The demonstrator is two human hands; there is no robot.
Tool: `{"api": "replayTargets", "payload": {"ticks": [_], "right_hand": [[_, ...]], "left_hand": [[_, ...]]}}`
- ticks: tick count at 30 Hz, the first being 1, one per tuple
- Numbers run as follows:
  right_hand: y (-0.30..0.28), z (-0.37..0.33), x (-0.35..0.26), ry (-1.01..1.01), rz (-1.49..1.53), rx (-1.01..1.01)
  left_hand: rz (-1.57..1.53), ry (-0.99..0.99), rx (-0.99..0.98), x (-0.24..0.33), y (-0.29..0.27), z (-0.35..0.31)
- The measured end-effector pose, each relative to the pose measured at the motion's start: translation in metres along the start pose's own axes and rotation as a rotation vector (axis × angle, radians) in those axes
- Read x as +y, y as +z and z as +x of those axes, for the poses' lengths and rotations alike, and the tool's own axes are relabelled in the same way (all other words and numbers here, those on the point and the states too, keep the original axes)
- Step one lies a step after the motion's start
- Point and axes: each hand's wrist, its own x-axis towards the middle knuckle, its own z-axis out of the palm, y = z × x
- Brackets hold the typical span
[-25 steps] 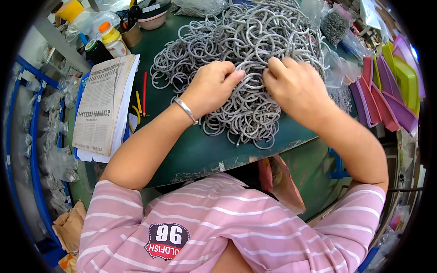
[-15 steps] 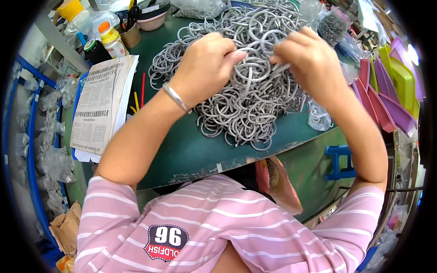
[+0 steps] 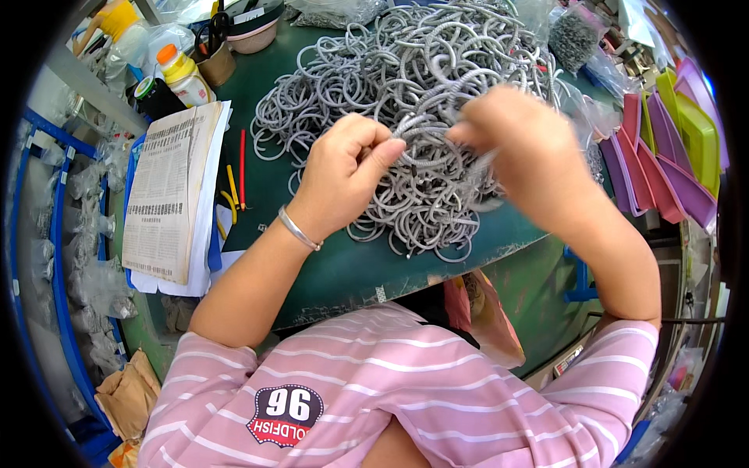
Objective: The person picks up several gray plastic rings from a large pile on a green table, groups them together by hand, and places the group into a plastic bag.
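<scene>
A large heap of grey ribbed, coiled rings [image 3: 374,78] covers the middle of the green table. My left hand [image 3: 347,168], with a silver bangle at the wrist, is over the heap's near side. Its thumb and forefinger are pinched on the end of one grey coiled ring [image 3: 427,161], beside a small dark tip. My right hand [image 3: 534,152] is raised over the heap's right side with its fingers curled toward the left hand. Motion smears those fingers, so what they hold, if anything, cannot be made out.
On the left lie a folded newspaper [image 3: 168,195], a red pen [image 3: 243,168] and yellow-handled pliers [image 3: 232,187]. An orange-capped bottle [image 3: 186,76] stands farther back. A bag of small grey parts [image 3: 576,37] and colourful plastic trays [image 3: 663,148] are at the right. A blue stool [image 3: 579,277] stands below.
Both hands have come down nearer to me. The left hand keeps its pinch, and the right hand is blurred by faster movement.
</scene>
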Motion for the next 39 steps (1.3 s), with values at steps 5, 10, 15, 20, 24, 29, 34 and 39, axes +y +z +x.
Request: {"api": "replayTargets", "payload": {"ticks": [5,10,15,20,24,29,34,39], "right_hand": [[-0.011,0.006,0.004,0.088,0.041,0.069],[-0.028,0.003,0.003,-0.038,-0.177,-0.080],[-0.038,-0.018,0.013,0.108,-0.069,-0.049],[-0.022,-0.026,0.005,-0.183,-0.602,-0.074],[-0.024,-0.033,0.011,-0.260,-0.605,-0.150],[-0.021,-0.012,0.019,-0.212,-0.405,-0.074],[-0.027,0.036,0.030,0.245,-0.050,0.149],[-0.008,0.013,-0.002,-0.256,-0.534,0.066]], "left_hand": [[-0.044,-0.031,-0.022,0.005,0.000,0.002],[-0.019,-0.032,-0.067,0.004,-0.011,0.002],[-0.070,-0.040,-0.038,0.012,-0.007,0.007],[0.031,0.013,-0.065,0.016,0.007,0.012],[0.056,-0.036,-0.029,0.012,0.012,0.010],[0.372,0.144,-0.007,0.015,0.010,0.016],[0.642,0.404,-0.035,0.045,-0.011,0.060],[0.537,0.460,0.029,0.024,-0.009,0.047]]}}
